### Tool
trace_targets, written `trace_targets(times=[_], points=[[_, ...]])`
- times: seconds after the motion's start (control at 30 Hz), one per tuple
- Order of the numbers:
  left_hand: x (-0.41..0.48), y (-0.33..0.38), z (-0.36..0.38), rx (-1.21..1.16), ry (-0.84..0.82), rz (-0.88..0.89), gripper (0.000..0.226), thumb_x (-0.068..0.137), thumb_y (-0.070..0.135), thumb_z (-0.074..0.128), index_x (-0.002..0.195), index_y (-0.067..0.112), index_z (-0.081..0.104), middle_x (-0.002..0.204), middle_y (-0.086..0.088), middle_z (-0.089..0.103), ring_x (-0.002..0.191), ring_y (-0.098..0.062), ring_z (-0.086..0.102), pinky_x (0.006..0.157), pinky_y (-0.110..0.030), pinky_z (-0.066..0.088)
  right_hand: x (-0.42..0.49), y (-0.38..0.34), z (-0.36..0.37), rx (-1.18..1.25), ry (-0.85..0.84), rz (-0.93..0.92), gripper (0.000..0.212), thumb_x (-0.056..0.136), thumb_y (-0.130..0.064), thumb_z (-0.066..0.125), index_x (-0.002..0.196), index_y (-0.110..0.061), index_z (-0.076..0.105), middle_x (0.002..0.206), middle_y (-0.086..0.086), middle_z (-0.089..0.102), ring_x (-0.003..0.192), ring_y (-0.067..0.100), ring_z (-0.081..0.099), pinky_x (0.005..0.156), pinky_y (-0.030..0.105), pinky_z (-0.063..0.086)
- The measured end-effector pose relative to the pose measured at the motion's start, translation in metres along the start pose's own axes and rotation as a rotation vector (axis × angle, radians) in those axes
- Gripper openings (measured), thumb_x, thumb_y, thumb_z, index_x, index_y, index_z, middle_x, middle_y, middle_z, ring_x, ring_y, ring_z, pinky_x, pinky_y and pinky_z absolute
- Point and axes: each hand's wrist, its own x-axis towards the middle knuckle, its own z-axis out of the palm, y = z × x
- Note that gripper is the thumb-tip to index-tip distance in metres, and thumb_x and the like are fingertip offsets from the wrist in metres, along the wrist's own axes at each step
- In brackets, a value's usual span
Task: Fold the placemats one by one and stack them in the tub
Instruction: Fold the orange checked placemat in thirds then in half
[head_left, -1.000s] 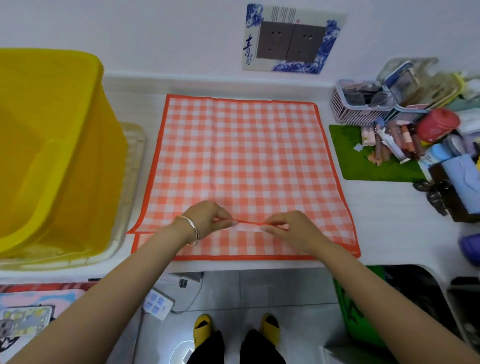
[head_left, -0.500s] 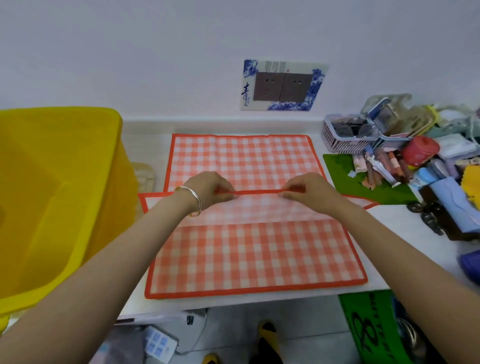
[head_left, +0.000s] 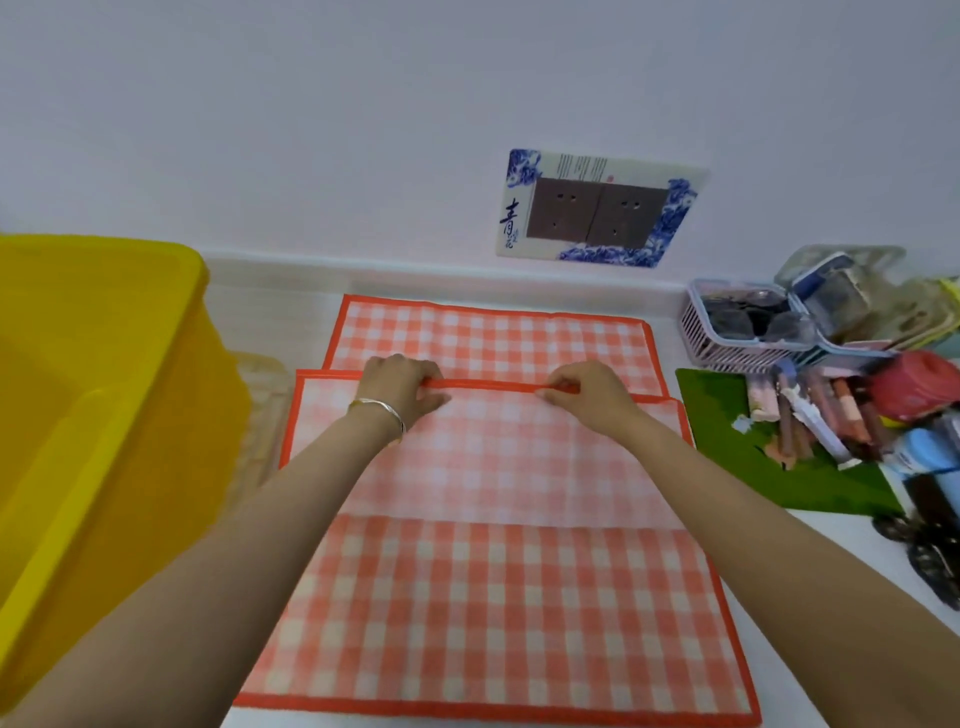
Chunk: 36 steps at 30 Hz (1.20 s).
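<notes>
An orange-and-white checked placemat (head_left: 498, 597) with an orange border lies on the white counter. Its top layer is folded away from me, showing a paler underside. My left hand (head_left: 402, 387) and my right hand (head_left: 587, 392) both pinch the orange border of that lifted layer, near the far part of the placemat. A strip of checked cloth (head_left: 493, 338) still shows beyond the held border. The yellow tub (head_left: 98, 395) stands at the left, its inside mostly out of view.
Clutter fills the right side: a pink basket (head_left: 727, 338), a green mat (head_left: 769, 462) with tubes and bottles, a red lid. A wall socket plate (head_left: 602, 208) sits above the counter. A clear tray (head_left: 262, 415) lies beside the tub.
Both hands carried the near border of the top layer away from me, toward the wall. The fold has grown deeper, and the camera tilted up.
</notes>
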Motion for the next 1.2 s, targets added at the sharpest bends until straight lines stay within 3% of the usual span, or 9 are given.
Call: trace_targets(times=[0.17,0.37,0.47,0.6,0.73,0.83,0.9,1.07,1.2], points=[[0.004,-0.001,0.026,-0.034,0.020,-0.045,0.036,0.089,0.041,0.057,0.121,0.024,0.057,0.120,0.000,0.061,0.114,-0.021,0.050,0.098,-0.033,0.034,0.019,0.020,0.024,0.026,-0.002,0.057,0.008,0.087,-0.024,0.065,0.089,-0.018,0.071,0.086,-0.010,0.066,0.082,0.005,0.057,0.083,0.025,0.045],[-0.042,0.018,0.060,-0.080,-0.128,-0.014,0.057,0.092,0.051,0.044,0.142,0.027,0.033,0.149,0.002,0.033,0.138,-0.018,0.025,0.115,-0.036,0.014,0.022,0.031,0.045,-0.094,0.031,0.111,0.014,0.088,-0.026,0.064,0.099,-0.019,0.070,0.104,-0.004,0.067,0.096,0.013,0.058,0.094,0.031,0.046],[-0.075,0.032,0.076,-0.017,-0.225,0.024,0.067,0.089,0.064,0.011,0.148,0.032,0.013,0.157,0.008,0.007,0.145,-0.017,0.003,0.116,-0.041,-0.003,0.011,0.031,0.050,-0.224,0.092,0.068,0.026,0.090,-0.025,0.061,0.114,-0.019,0.063,0.118,-0.002,0.058,0.109,0.017,0.053,0.102,0.034,0.040],[-0.101,0.033,0.103,0.033,-0.247,0.064,0.097,0.056,0.068,-0.043,0.143,0.037,-0.014,0.149,0.010,-0.021,0.142,-0.023,-0.017,0.107,-0.046,-0.023,-0.040,0.020,0.069,-0.245,0.055,-0.092,0.040,0.100,-0.032,0.039,0.138,-0.021,0.044,0.145,-0.003,0.039,0.136,0.017,0.033,0.115,0.034,0.023],[-0.105,0.026,0.119,0.082,-0.215,0.019,0.060,0.096,0.050,-0.005,0.149,0.026,0.009,0.150,0.002,0.024,0.139,-0.030,0.028,0.109,-0.048,-0.002,-0.103,0.019,0.104,-0.291,-0.174,-0.281,0.063,0.095,-0.055,0.005,0.148,-0.026,0.024,0.156,-0.008,0.016,0.144,0.006,0.007,0.118,0.028,0.002],[-0.105,0.023,0.124,0.050,-0.207,0.029,0.054,0.099,0.046,0.006,0.147,0.027,0.020,0.149,0.001,0.032,0.141,-0.026,0.022,0.109,-0.048,0.004,-0.124,0.027,0.119,-0.390,-0.258,-0.310,0.063,0.092,-0.055,0.001,0.149,-0.029,0.006,0.154,-0.014,-0.004,0.142,0.000,-0.011,0.112,0.019,-0.016],[-0.105,0.024,0.124,0.045,-0.176,0.032,0.055,0.099,0.045,0.006,0.146,0.026,0.026,0.148,-0.001,0.035,0.136,-0.027,0.032,0.109,-0.048,0.004,-0.130,0.029,0.123,-0.422,-0.283,-0.299,0.062,0.090,-0.056,-0.002,0.147,-0.032,-0.001,0.153,-0.016,-0.010,0.141,-0.001,-0.016,0.111,0.020,-0.019],[-0.105,0.024,0.130,0.048,-0.151,0.035,0.058,0.096,0.049,0.000,0.147,0.029,0.020,0.153,0.000,0.023,0.139,-0.028,0.020,0.110,-0.048,-0.007,-0.133,0.035,0.125,-0.453,-0.281,-0.273,0.054,0.094,-0.052,0.004,0.145,-0.036,-0.005,0.152,-0.018,-0.010,0.140,-0.001,-0.016,0.112,0.023,-0.017],[-0.105,0.025,0.133,0.054,-0.098,0.075,0.072,0.081,0.059,-0.025,0.146,0.033,-0.009,0.153,0.009,-0.015,0.141,-0.022,-0.016,0.106,-0.045,-0.025,-0.143,0.054,0.105,-0.471,-0.250,-0.214,0.059,0.090,-0.054,-0.003,0.146,-0.036,-0.004,0.153,-0.018,-0.011,0.141,0.000,-0.015,0.111,0.022,-0.018]])
